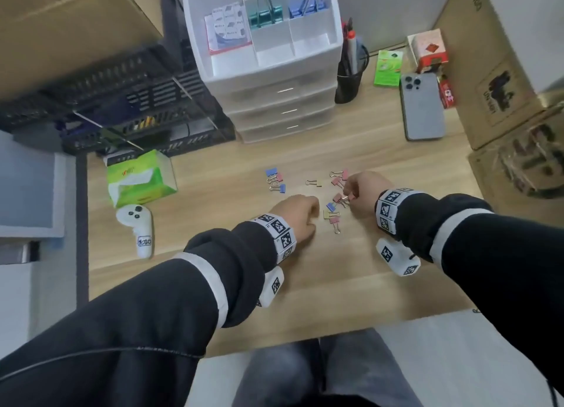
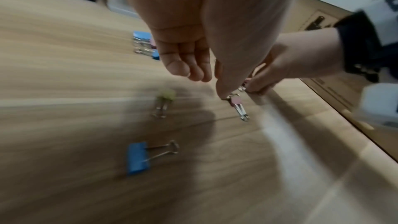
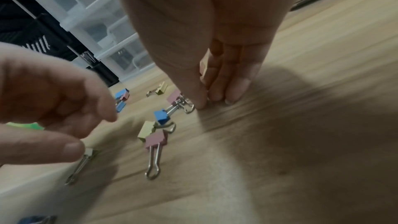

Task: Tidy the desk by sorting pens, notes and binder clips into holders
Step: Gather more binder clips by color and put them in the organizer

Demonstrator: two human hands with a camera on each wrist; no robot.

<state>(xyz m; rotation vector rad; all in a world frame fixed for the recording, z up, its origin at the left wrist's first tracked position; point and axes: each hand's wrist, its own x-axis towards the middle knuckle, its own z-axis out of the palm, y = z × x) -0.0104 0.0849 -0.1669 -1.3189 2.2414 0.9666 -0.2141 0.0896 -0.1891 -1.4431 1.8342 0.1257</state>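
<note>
Several small binder clips, pink, blue and yellow, lie scattered on the wooden desk (image 1: 381, 150). One cluster (image 1: 333, 212) sits between my hands, also visible as the clip cluster (image 3: 155, 130). My right hand (image 1: 351, 193) comes down at the cluster's right edge and pinches a pink binder clip (image 1: 350, 196) with thumb and fingertips (image 3: 237, 91) against the desk. My left hand (image 1: 300, 212) hovers just left of the cluster with fingers loosely curled and a gap to the thumb, holding nothing. A cream clip (image 3: 86, 156) lies under its thumb. More clips (image 1: 276, 179) lie farther back.
A white drawer organizer (image 1: 332, 40) at the back holds sticky notes (image 1: 227, 25) and large teal and blue clips. A black pen cup (image 1: 348, 83) stands to its right, then a phone (image 1: 422, 107) and cardboard boxes (image 1: 488, 86). A tissue box (image 1: 140, 177) and white controller (image 1: 137, 226) lie left.
</note>
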